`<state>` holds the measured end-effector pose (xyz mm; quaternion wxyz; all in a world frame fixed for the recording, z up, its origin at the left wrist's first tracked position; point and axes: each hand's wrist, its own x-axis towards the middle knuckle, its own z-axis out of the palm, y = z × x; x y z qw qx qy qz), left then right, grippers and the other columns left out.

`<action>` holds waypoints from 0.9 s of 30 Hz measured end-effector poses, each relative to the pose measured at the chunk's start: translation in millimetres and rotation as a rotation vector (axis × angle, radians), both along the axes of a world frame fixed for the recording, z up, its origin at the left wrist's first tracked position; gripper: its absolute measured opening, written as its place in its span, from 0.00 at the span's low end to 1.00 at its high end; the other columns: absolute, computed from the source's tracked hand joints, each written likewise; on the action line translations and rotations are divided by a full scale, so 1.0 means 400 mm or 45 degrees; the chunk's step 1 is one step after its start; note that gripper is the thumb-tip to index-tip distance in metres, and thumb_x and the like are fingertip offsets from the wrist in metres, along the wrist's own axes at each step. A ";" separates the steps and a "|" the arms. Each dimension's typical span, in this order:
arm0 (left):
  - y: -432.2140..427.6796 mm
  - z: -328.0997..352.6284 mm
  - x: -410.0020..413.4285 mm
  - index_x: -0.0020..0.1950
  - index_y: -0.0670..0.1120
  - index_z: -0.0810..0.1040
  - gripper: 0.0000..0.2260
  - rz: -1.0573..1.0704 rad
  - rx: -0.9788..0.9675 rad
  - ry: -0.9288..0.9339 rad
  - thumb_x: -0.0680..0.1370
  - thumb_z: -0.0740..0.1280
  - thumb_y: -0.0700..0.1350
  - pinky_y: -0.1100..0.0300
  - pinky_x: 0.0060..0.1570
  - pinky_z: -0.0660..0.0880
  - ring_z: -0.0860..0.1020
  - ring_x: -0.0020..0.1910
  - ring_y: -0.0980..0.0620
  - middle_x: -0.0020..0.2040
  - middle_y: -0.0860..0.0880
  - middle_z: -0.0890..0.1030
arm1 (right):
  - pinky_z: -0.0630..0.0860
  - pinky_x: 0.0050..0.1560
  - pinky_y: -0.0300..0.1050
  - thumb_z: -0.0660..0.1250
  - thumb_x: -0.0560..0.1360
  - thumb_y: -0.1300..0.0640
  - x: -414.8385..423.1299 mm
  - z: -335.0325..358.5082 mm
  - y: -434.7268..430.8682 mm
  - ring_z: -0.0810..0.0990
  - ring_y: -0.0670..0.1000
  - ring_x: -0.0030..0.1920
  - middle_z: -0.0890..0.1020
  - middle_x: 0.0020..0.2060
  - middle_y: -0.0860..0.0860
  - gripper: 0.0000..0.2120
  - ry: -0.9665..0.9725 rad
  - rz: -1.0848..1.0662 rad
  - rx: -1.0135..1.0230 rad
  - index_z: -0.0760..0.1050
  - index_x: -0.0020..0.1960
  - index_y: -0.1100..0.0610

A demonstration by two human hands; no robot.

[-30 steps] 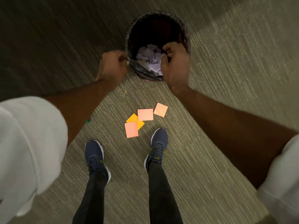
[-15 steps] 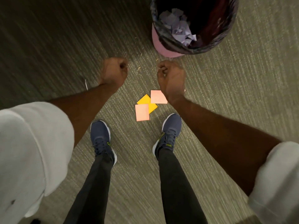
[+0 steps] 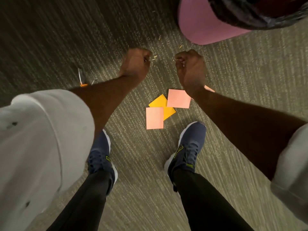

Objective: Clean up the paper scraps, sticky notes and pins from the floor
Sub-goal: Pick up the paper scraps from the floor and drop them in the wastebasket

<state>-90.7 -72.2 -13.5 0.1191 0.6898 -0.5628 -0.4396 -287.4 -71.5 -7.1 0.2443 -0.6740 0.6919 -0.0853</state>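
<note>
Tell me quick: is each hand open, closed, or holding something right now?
Left hand: closed in a fist, nothing visible in it.
Right hand: closed, fingers curled, nothing visible in it.

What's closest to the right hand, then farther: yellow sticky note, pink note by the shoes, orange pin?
1. Yellow square paper sticky note, below the right hand.
2. Pink square paper sticky note, toward the shoes.
3. Orange-tipped metal pin, far left.

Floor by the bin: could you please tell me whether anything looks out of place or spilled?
Yes: two pink sticky notes overlap a yellow sticky note ahead of the shoes, an orange-headed pin lies beside the left forearm, and pale flecks are strewn near the bin.
</note>
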 end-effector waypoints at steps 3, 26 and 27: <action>0.004 -0.075 0.000 0.53 0.50 0.83 0.09 0.013 0.042 0.053 0.74 0.70 0.42 0.51 0.52 0.82 0.83 0.47 0.51 0.48 0.49 0.84 | 0.79 0.49 0.46 0.65 0.75 0.59 -0.004 -0.069 -0.008 0.83 0.55 0.47 0.83 0.50 0.54 0.11 -0.014 0.093 -0.012 0.82 0.55 0.53; -0.078 -0.168 -0.030 0.52 0.47 0.82 0.05 -0.502 -0.308 -0.437 0.81 0.65 0.43 0.54 0.47 0.76 0.81 0.49 0.46 0.51 0.46 0.81 | 0.76 0.45 0.46 0.61 0.80 0.61 -0.049 -0.221 -0.063 0.79 0.52 0.44 0.81 0.43 0.55 0.07 -0.056 -0.018 -0.212 0.78 0.47 0.60; -0.077 -0.172 -0.030 0.51 0.47 0.82 0.07 -0.442 -0.317 -0.401 0.81 0.64 0.44 0.54 0.45 0.76 0.81 0.49 0.47 0.50 0.46 0.82 | 0.78 0.43 0.46 0.63 0.79 0.60 -0.043 -0.230 -0.070 0.80 0.50 0.42 0.82 0.42 0.52 0.07 -0.121 -0.241 -0.205 0.79 0.46 0.59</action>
